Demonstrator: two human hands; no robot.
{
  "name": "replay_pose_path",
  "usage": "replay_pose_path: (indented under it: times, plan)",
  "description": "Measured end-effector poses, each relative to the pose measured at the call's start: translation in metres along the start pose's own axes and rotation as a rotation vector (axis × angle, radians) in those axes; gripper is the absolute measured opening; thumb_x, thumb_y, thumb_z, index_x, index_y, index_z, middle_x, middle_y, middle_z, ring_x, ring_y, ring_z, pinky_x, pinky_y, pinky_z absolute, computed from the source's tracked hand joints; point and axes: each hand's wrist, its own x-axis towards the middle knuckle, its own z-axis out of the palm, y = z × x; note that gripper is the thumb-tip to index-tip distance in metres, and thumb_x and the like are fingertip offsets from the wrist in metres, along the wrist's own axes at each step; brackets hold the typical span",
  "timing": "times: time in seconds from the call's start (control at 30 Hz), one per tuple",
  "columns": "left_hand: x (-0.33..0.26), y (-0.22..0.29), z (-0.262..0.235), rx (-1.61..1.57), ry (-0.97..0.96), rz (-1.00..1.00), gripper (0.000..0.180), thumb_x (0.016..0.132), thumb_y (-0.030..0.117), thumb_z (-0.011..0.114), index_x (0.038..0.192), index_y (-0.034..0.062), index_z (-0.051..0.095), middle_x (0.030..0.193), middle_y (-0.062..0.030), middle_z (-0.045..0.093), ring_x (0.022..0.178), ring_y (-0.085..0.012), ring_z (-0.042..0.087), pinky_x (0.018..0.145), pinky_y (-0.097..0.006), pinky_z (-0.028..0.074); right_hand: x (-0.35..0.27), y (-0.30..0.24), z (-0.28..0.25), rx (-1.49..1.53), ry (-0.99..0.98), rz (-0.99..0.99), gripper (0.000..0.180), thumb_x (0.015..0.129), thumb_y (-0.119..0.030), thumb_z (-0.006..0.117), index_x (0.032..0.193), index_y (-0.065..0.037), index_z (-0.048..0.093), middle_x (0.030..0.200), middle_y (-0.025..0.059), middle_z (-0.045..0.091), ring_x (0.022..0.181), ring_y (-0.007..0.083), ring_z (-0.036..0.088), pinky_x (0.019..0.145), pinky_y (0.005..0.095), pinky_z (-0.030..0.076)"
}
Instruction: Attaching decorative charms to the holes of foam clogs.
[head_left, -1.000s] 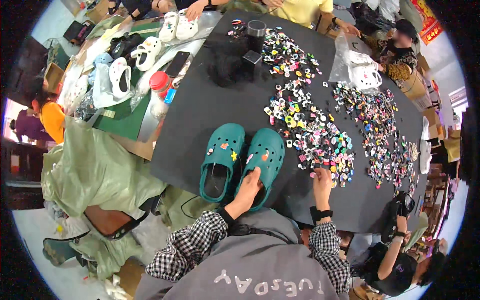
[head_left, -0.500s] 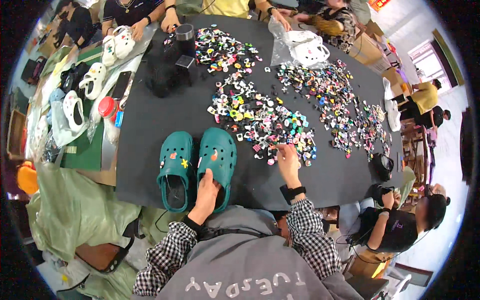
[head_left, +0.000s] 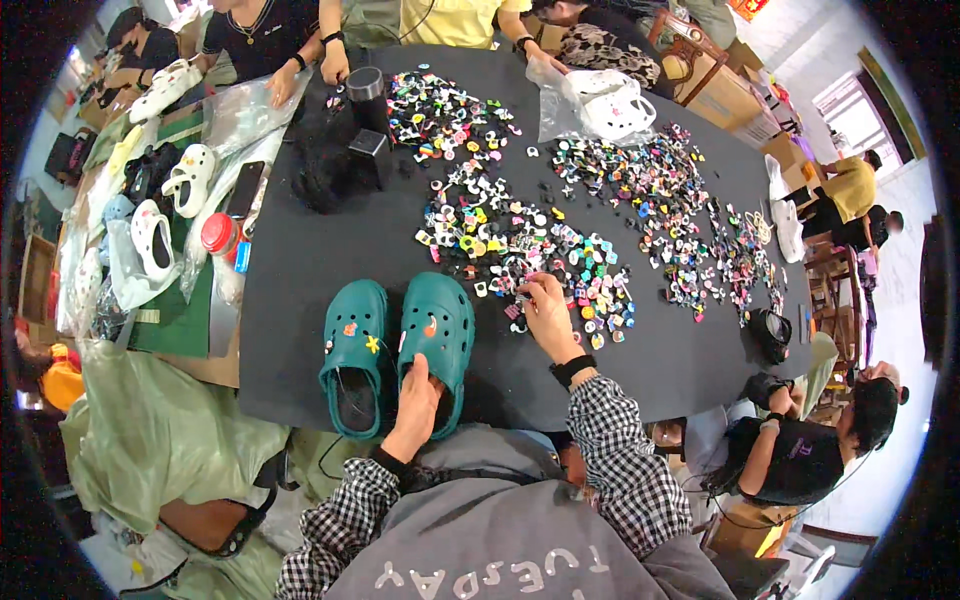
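Two green clogs lie side by side near the front edge of a dark table. The left clog carries a yellow star charm and an orange-brown one. On the right clog sits an orange and white charm. My left hand grips that right clog at its opening, with the fingers partly inside. My right hand is over the near edge of a heap of small shoe charms, fingertips pinched together. Whatever is between those fingertips is too small to make out.
More charms spread across the right of the table. White clogs in clear plastic stand at the far side, near other people's hands. A black tumbler is at the back left. A red-lidded jar and a phone lie further left.
My right hand has moved left along the near edge of the charm heap. My left hand stays on the right clog. A person at the far left has moved a white clog away.
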Motion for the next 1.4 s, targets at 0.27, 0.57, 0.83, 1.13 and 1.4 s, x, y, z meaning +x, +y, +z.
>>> replay_pose_path:
  times: [0.27, 0.57, 0.83, 1.13, 1.4]
  plan:
    - [0.0, -0.001, 0.008, -0.01, -0.011, 0.032, 0.058, 0.1, 0.043, 0.04, 0.138, -0.0004, 0.034, 0.139, -0.0092, 0.042, 0.125, -0.0213, 0.044, 0.103, -0.035, 0.036, 0.059, -0.003, 0.01, -0.245, 0.098, -0.137, 0.016, 0.079, -0.01, 0.061, 0.095, -0.011, 0.065, 0.106, 0.0057, 0.059, 0.104, 0.0283, 0.052, 0.088, 0.0427, 0.042]
    - [0.001, -0.001, 0.001, 0.111, 0.088, -0.072, 0.058, 0.1, 0.044, 0.039, 0.131, -0.0038, 0.043, 0.13, -0.0085, 0.051, 0.118, -0.0188, 0.049, 0.101, -0.031, 0.037, 0.101, 0.003, 0.048, -0.437, -0.019, -0.026, 0.015, 0.077, -0.014, 0.062, 0.091, -0.014, 0.067, 0.09, 0.0084, 0.06, 0.089, 0.0304, 0.057, 0.076, 0.0439, 0.047]
    - [-0.003, 0.003, 0.012, 0.141, 0.119, -0.031, 0.04, 0.098, 0.047, 0.043, 0.089, 0.0095, 0.053, 0.076, 0.005, 0.042, 0.067, -0.005, 0.038, 0.059, -0.023, 0.032, 0.099, 0.01, 0.04, -0.126, -0.037, -0.048, 0.014, 0.079, -0.009, 0.062, 0.09, -0.004, 0.056, 0.086, 0.0154, 0.061, 0.083, 0.0346, 0.059, 0.073, 0.0449, 0.047]
    - [-0.007, 0.006, 0.009, 0.152, 0.134, -0.06, 0.043, 0.097, 0.047, 0.045, 0.103, 0.0056, 0.057, 0.091, 0.0038, 0.054, 0.077, -0.006, 0.047, 0.069, -0.023, 0.039, 0.074, -0.071, 0.014, 0.289, -0.226, -0.008, 0.016, 0.086, -0.006, 0.059, 0.102, -0.002, 0.061, 0.093, 0.0134, 0.066, 0.081, 0.0216, 0.066, 0.071, 0.0314, 0.052]
    - [-0.01, 0.013, 0.013, 0.139, 0.06, -0.013, 0.041, 0.097, 0.047, 0.046, 0.102, 0.0077, 0.056, 0.089, 0.0042, 0.051, 0.076, -0.0059, 0.047, 0.071, -0.024, 0.04, 0.022, -0.115, 0.009, 0.46, -0.509, 0.162, 0.022, 0.087, -0.01, 0.063, 0.107, -0.003, 0.06, 0.084, 0.007, 0.066, 0.071, 0.0119, 0.062, 0.063, 0.0264, 0.05]
